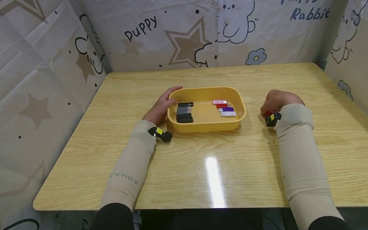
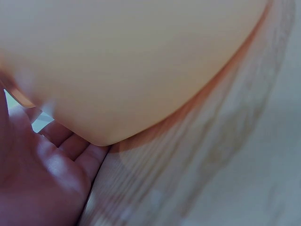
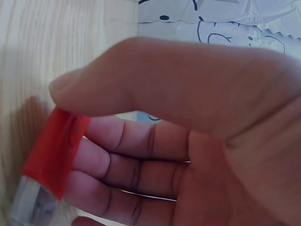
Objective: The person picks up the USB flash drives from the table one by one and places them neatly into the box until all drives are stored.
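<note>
A yellow plastic basket (image 1: 203, 128) stands on the table. My left hand (image 1: 160, 107) grips its left end, the thumb at the rim; in the left wrist view its fingers (image 2: 70, 141) lie against the basket's outer wall. Inside on the right are pink, red, purple and white USB flash drives (image 1: 227, 114). Several black and grey sticks (image 1: 184, 115), apparently flash drives too, line the left side. Right of the basket, my right hand (image 1: 281, 99) pinches a red USB flash drive (image 3: 54, 153) between thumb and fingertips, its clear end pointing away from the thumb.
The wooden table (image 1: 212, 179) reaches round the basket on all sides. Printed cloth (image 1: 179, 32) hangs behind it and at both sides. A small black camera (image 1: 160, 133) is strapped to the left wrist, another (image 1: 273, 119) to the right.
</note>
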The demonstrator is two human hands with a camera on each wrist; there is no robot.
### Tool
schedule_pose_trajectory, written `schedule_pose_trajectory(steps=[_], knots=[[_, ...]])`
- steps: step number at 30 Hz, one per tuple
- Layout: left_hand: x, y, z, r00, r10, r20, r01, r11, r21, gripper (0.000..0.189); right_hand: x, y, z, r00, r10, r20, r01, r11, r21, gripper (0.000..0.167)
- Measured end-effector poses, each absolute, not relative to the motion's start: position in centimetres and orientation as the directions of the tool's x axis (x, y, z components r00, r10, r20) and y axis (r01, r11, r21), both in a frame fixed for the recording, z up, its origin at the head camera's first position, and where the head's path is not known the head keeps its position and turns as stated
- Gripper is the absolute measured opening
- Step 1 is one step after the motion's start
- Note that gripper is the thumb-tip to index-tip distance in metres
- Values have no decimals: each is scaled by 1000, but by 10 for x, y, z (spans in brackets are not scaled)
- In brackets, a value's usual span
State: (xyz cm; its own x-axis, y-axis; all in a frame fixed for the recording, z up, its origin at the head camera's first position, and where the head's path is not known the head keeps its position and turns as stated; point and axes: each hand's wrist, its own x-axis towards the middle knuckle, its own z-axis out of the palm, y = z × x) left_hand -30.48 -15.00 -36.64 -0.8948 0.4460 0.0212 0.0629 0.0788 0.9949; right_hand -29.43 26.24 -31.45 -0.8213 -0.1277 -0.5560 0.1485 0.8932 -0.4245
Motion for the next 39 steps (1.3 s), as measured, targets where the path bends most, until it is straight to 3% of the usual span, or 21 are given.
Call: schedule_pose_trajectory(steps=[7,19,39], knots=[[-305,-150,-366,-897,442,22,65,81,995,64,-292,260,-309,-829,-148,-539,141,878,-458,16],[-320,-152,-386,-907,419,39,73,67,995,61,-290,253,-301,-867,-218,-448,19,885,-466,27],[-319,-151,-384,-905,423,36,67,59,996,62,-289,233,-289,-882,-340,-327,-133,844,-519,24]])
